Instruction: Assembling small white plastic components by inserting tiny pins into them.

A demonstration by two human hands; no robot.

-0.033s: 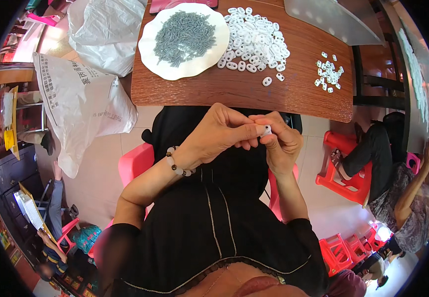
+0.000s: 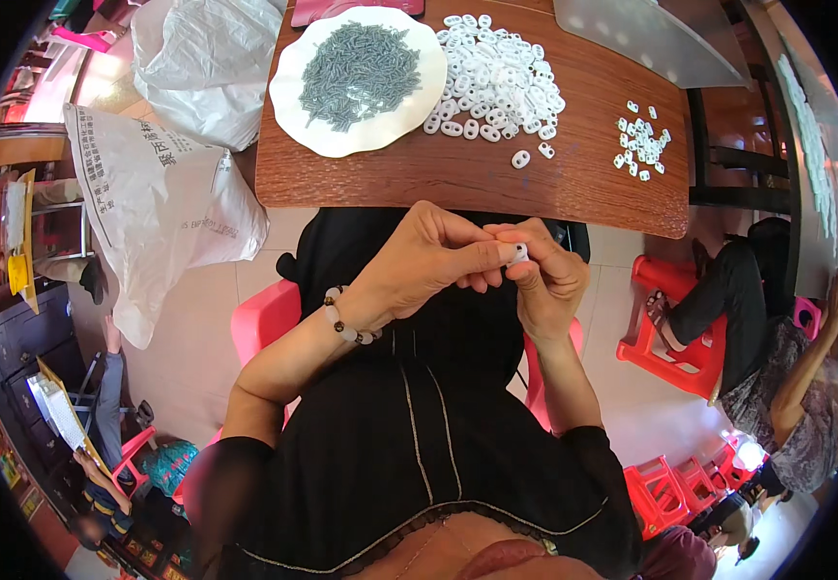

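In front of my chest, just off the table's near edge, my hands meet over one small white plastic piece (image 2: 520, 253) with a dark hole. My right hand (image 2: 554, 275) pinches it between thumb and forefinger, its other fingers curled. The thumb of my left hand (image 2: 435, 259) presses against the piece's left side, the forefinger reaching behind; anything else between those fingertips is hidden. Beyond my hands, a heap of white oval two-holed pieces (image 2: 496, 82) lies on the brown table (image 2: 390, 184). Left of it, small grey rods (image 2: 361, 72) fill a scalloped white plate (image 2: 288, 92).
Smaller white pieces (image 2: 643, 145) lie near the table's right end, before a translucent bin (image 2: 656, 43). White sacks (image 2: 167, 193) stand on the floor at the left. A person sits on a red stool (image 2: 675, 348) to the right; other people are at the lower left.
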